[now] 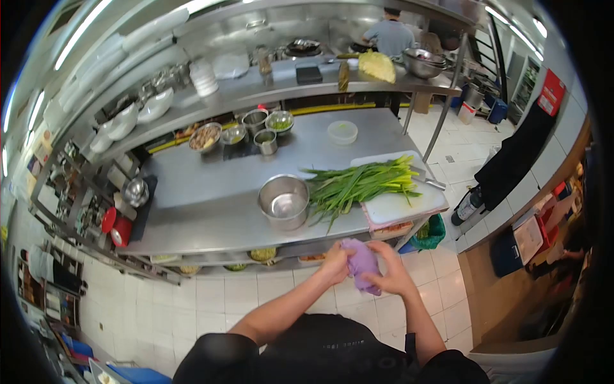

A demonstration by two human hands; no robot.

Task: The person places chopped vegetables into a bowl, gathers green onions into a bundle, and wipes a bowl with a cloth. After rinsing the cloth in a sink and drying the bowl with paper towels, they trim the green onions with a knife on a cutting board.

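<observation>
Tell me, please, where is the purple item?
In the head view, right of centre, the purple item is between the left hand and right hand, in front of the table.

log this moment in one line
left hand: holding purple cloth; right hand: at cloth; greens: partly on white board; steel pot: beside greens
</observation>
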